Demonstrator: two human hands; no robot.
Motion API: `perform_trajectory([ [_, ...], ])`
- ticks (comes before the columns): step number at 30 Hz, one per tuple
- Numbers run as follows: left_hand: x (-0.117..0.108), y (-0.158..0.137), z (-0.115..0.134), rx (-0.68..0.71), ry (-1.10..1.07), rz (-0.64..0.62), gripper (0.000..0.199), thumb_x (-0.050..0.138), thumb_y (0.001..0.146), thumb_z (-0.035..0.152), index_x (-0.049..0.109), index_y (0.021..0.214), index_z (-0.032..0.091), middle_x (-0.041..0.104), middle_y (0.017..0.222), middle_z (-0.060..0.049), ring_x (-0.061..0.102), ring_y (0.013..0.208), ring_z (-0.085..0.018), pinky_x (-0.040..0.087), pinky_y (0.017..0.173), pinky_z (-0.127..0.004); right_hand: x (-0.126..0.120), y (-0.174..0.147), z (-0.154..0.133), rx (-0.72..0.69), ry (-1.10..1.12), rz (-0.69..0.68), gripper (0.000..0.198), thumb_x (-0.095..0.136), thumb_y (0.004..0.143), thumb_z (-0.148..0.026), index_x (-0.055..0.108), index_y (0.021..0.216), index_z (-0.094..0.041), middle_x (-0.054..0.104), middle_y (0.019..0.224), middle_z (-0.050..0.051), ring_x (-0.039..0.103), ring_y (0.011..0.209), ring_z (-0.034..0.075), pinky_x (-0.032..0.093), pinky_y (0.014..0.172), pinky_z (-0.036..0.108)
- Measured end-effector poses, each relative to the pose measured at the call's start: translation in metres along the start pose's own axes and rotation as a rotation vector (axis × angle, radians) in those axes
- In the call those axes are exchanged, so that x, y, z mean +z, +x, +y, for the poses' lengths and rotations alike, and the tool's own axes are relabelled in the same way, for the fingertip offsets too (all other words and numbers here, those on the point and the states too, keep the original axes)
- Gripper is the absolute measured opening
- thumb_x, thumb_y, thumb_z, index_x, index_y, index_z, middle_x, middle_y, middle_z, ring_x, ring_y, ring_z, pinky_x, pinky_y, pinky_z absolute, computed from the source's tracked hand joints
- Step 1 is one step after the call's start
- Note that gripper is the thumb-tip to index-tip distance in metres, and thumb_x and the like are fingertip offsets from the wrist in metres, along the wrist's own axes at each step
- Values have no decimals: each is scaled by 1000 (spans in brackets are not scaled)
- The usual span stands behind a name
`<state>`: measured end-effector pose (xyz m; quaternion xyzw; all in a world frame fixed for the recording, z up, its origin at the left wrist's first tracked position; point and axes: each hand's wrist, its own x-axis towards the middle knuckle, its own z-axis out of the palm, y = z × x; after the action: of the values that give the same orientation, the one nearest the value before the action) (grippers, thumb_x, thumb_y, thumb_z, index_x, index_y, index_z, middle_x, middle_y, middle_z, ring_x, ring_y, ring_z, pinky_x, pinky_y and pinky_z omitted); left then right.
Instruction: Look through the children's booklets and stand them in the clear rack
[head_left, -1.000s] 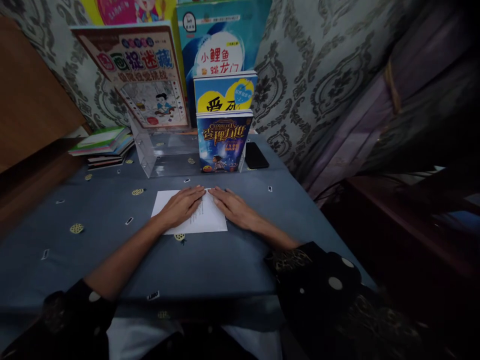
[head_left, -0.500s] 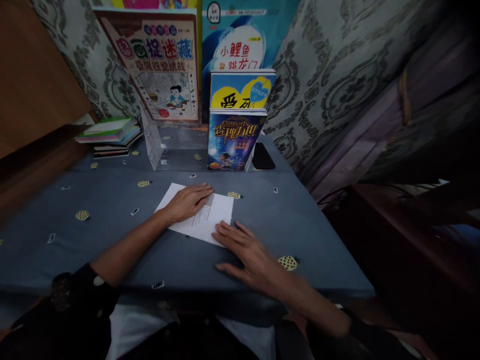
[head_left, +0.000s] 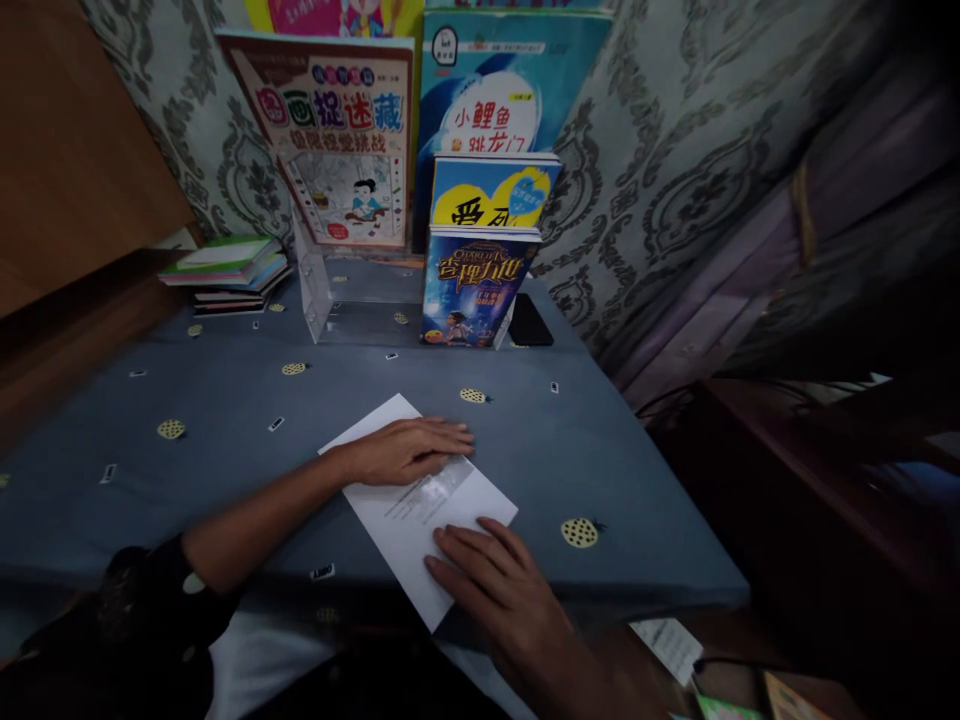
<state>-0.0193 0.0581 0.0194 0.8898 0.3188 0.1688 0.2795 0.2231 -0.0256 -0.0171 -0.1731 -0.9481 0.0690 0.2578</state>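
A white sheet of paper with some print and a shiny patch lies slanted on the table, its lowest corner reaching past the front edge. Across its upper part rests my left hand, palm down with the fingers stretched out to the right. My right hand lies over the paper's lower right side, fingers extended and slightly apart. Neither hand grips anything. The paper's surface under both palms is hidden.
A clear acrylic stand at the back holds several upright books, with a blue book in front. Behind it lies a black phone. A stack of books sits at the left. The blue patterned tablecloth covers the table.
The paper has turned clockwise and come nearer to me. Both hands have moved toward me with it, the left one also rightward. Loose items have come into view at the lower right.
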Motion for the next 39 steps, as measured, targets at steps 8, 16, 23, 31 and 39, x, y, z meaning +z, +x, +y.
perform_trajectory([
  [8,-9,-3,-5,-92,-507,73,40,49,101,42,64,132,21,62,141,-8,54,134,-23,38,114,-38,-32,28,28,-21,106,181,24,54,96,-13,66,115,-22,78,100,3,73,95,18,55,97,44],
  [16,-29,-15,-5,-237,-1003,252,74,48,85,78,73,113,14,75,112,-13,68,110,-30,49,97,-41,-53,94,78,443,313,415,18,69,89,-38,77,96,-24,78,87,3,73,77,21,60,68,31],
  [23,-52,-17,-5,-283,-904,486,50,78,75,54,75,107,15,78,98,-7,71,93,-24,52,85,-33,-29,148,122,594,664,625,27,77,76,-43,75,88,-19,74,78,3,67,70,17,55,65,29],
  [31,-58,-17,-23,-305,-1062,944,43,79,73,42,72,104,13,77,92,-10,73,85,-25,56,77,-34,-7,144,135,720,1061,589,46,83,67,-51,67,99,-23,73,81,2,67,70,17,58,66,31],
  [39,-47,-17,-47,-522,-1090,981,41,76,69,25,62,106,16,73,93,-6,69,77,-19,54,70,-29,-3,137,129,846,1369,253,39,88,59,-43,68,80,-18,67,63,-3,55,49,8,45,44,19],
])
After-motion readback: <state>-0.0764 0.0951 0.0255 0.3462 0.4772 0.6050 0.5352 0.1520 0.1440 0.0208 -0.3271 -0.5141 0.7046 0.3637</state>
